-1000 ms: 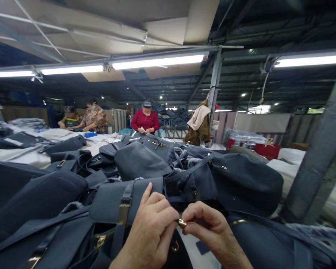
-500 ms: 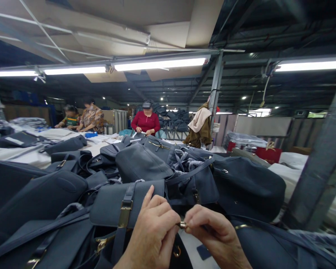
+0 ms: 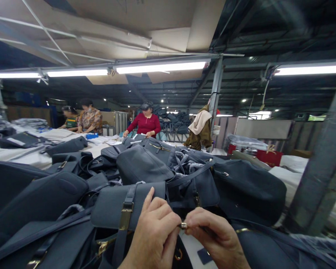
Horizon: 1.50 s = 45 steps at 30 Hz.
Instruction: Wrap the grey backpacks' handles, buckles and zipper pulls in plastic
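My left hand (image 3: pixel 154 233) and my right hand (image 3: pixel 212 235) meet at the bottom centre, their fingertips pinching a small gold metal fitting (image 3: pixel 184 225) between them. Just above my left hand lies the flap of a slate-blue leather handbag (image 3: pixel 114 209), with a gold-buckled strap (image 3: pixel 126 216) across it. Several more slate-blue handbags (image 3: pixel 141 164) are heaped around and ahead of my hands. Below the fitting, a small gold ring (image 3: pixel 179 255) shows on a dark bag.
Bags cover a long white-topped worktable (image 3: pixel 22 158). Beyond it, a co-worker in a red top (image 3: pixel 145 125) handles something, and several other people (image 3: pixel 89 121) stand at the far left. A grey steel column (image 3: pixel 319 160) rises at the right, beside a red box (image 3: pixel 268 158).
My hands still pinch the fitting, shifting slightly right and down in view. The whole scene has shifted slightly as my head moved. The co-worker in red has moved their arms apart.
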Each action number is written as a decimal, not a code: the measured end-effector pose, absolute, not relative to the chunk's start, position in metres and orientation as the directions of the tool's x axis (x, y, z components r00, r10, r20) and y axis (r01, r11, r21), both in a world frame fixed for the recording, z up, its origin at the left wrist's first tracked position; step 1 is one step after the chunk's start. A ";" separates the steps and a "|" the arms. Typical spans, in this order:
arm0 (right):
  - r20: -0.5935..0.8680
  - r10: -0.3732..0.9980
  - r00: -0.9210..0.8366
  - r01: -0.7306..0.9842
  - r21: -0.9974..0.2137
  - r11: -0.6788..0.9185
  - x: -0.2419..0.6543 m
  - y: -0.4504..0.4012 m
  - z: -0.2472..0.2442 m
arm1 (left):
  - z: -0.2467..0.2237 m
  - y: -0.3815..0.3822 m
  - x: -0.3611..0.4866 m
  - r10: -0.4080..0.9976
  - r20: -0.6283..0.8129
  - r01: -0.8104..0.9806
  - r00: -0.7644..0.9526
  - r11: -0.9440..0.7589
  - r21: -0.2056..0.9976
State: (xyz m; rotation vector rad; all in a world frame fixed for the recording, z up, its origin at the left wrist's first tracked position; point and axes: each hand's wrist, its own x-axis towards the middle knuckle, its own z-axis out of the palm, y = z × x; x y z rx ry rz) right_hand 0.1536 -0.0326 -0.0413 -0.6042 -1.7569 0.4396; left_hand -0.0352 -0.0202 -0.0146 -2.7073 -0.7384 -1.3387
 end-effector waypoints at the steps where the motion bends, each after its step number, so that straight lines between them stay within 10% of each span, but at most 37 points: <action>1: 0.769 0.606 -0.203 0.173 -0.581 0.796 0.154 -0.034 -0.041 | -0.014 -0.021 -0.036 0.400 0.754 0.425 0.521 -0.887 0.177; 30: 0.733 0.680 -0.025 0.282 -0.647 0.708 0.139 -0.033 -0.049 | -0.018 -0.018 -0.035 0.561 0.775 0.466 0.292 -0.791 0.397; 45: 0.767 0.636 -0.083 0.313 -0.586 0.748 0.140 -0.038 -0.036 | -0.016 -0.021 -0.035 0.402 0.796 0.459 0.452 -0.870 0.179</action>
